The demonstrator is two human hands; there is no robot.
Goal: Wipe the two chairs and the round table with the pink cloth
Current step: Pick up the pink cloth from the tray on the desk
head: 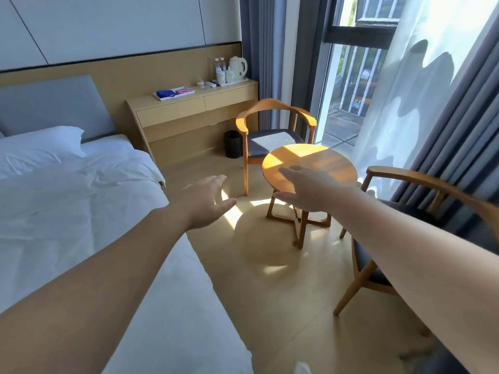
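Though half sunlit, round table [333, 164] glossy wood; L hand [205, 202], R hand [310, 188] fingers apart.

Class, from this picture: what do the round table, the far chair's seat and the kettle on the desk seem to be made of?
Round table: wood, smooth satin varnish; grain streaks show on top. Far chair's seat: dark grey matte pad, probably fabric; no shine. Kettle: likely glossy cream plastic, too small to be sure.
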